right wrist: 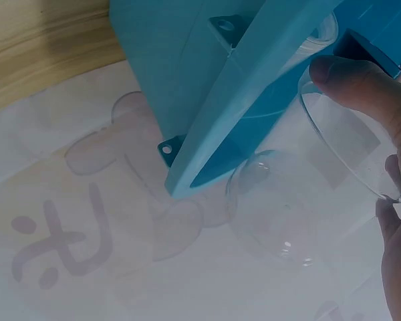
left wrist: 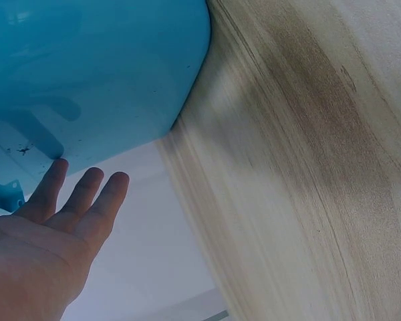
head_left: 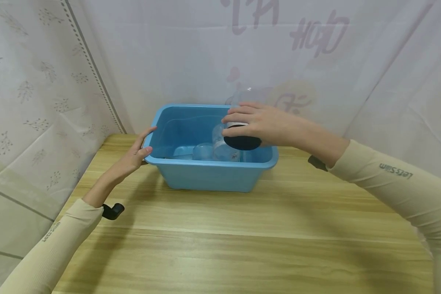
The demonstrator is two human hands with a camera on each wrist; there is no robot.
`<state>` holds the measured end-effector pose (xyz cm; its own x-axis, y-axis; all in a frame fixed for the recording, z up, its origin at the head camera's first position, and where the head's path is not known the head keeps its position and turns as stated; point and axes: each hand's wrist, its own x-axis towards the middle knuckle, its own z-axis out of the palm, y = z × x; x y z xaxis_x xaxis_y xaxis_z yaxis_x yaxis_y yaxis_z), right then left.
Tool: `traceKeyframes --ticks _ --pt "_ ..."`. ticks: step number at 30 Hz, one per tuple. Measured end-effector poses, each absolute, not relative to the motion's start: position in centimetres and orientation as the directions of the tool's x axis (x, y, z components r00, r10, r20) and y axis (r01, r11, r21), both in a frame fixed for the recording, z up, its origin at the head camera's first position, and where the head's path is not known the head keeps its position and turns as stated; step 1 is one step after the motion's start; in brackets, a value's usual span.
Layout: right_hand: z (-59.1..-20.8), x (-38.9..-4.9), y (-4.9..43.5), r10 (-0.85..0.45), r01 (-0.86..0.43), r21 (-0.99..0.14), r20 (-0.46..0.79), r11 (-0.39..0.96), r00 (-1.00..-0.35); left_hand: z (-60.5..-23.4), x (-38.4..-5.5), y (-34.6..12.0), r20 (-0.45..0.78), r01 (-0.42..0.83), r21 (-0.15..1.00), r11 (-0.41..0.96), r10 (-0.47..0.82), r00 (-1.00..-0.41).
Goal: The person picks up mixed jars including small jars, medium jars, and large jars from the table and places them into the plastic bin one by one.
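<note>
My right hand [head_left: 270, 122] grips a clear, dome-ended container with a black end [head_left: 242, 143] above the right part of a blue plastic basin [head_left: 209, 175]. In the right wrist view the thumb lies near the black end, and the transparent wall [right wrist: 344, 144] runs toward a rounded tip. My left hand [head_left: 132, 157] holds the basin's left rim, thumb over the edge; the left wrist view shows several fingers [left wrist: 107, 204] stretched along the outside. Inside the basin are clear containers, one round [head_left: 203, 152] and one taller [head_left: 226, 152], partly hidden by the front wall and right hand.
The basin stands on a wood-grain table [head_left: 242, 237] near its back edge. A pale printed curtain [head_left: 176, 53] hangs close behind, and a leaf-patterned one [head_left: 40, 94] at the left. Black wrist mounts [head_left: 113, 211] sit on both forearms.
</note>
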<state>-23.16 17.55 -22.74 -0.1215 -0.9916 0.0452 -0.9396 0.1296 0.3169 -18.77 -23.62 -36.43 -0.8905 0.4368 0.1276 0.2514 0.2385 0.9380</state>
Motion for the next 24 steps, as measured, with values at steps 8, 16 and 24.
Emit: traceKeyframes --ticks 8,16,24 --pt "-22.9 -23.1 17.6 -0.992 -0.939 0.319 0.028 0.127 -0.125 -36.2 -18.6 -23.5 0.126 0.261 0.927 0.269 0.432 -0.893" --pt "-22.5 -22.6 18.3 -0.968 -0.897 0.372 0.01 0.237 -0.251 -36.3 -18.6 -23.6 0.13 0.264 0.928 0.261 0.436 -0.89" --pt "-20.6 -22.0 18.5 -0.924 -0.857 0.374 -0.002 0.355 -0.383 -36.4 -18.7 -23.6 0.125 0.264 0.926 0.271 0.44 -0.889"
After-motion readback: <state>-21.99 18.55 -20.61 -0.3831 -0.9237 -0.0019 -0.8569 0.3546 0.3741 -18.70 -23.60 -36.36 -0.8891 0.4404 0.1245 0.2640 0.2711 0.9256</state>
